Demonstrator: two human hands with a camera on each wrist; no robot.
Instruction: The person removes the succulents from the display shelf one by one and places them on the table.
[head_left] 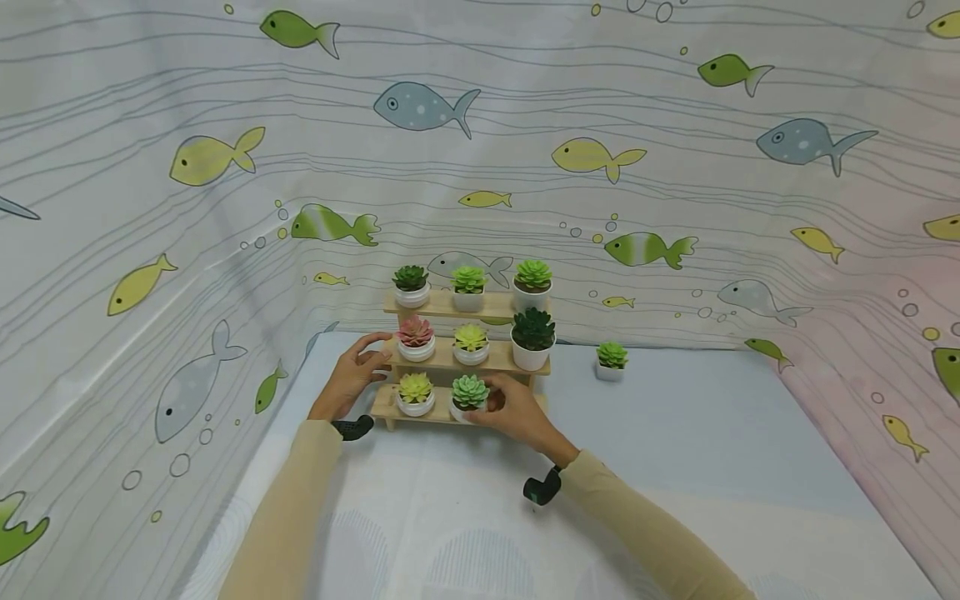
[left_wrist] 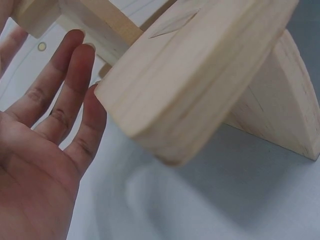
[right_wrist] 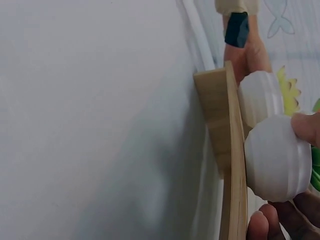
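My right hand (head_left: 516,408) grips a small potted succulent (head_left: 469,393) with pale green leaves, on the lowest step of a three-tier wooden plant stand (head_left: 446,353). In the right wrist view the thumb and fingers hold its white pot (right_wrist: 277,159), whose base is right at the board. A yellow-green succulent (head_left: 416,392) stands just left of it. At the stand's left end, my left hand (head_left: 355,377) is beside the middle step, fingers extended. The left wrist view shows its fingertips right at the wooden edge, palm holding nothing.
The middle step carries a pink succulent (head_left: 416,335), a yellow one (head_left: 471,342) and a dark green one (head_left: 532,337). Three green succulents line the top step. Another potted succulent (head_left: 611,360) stands on the table right of the stand. A fish-patterned curtain (head_left: 525,108) surrounds the table.
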